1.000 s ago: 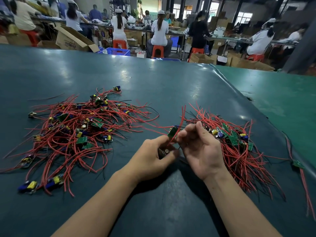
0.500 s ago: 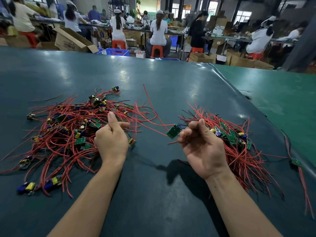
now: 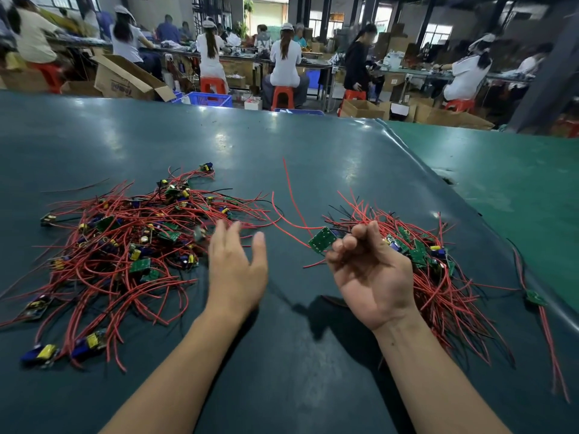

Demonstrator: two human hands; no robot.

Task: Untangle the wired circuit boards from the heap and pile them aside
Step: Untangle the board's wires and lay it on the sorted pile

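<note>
pinching a small green circuit board (image 3: 322, 239) between the curled fingers (image 3: 344, 245) of my right hand (image 3: 371, 274), i hold it lifted off the dark green worktop (image 3: 282, 151), palm turned up. its red wires (image 3: 289, 195) arc away from the board, one strand rising toward the far edge of the worktop, others sweeping left toward the heap.

my left hand (image 3: 236, 270) hovers with its fingers spread wide and straight, gripping nothing, just beside the near right fringe of the tangled heap (image 3: 131, 242). that heap sprawls over the left half of the worktop: red leads looping everywhere, green boards with yellow and blue components scattered through it, a few strays lying toward the near left corner. the fingertips are a little blurred, and i cannot tell whether they touch any wire.

the sorted pile (image 3: 435, 270) lies on the right side of the worktop, just behind my right hand and wrist, its boards bunched at the far end and its red wires trailing toward the near edge. one more wired board (image 3: 535, 298) lies apart from the pile, at the worktop's right edge, where a lighter green surface (image 3: 517, 183) begins.
</note>
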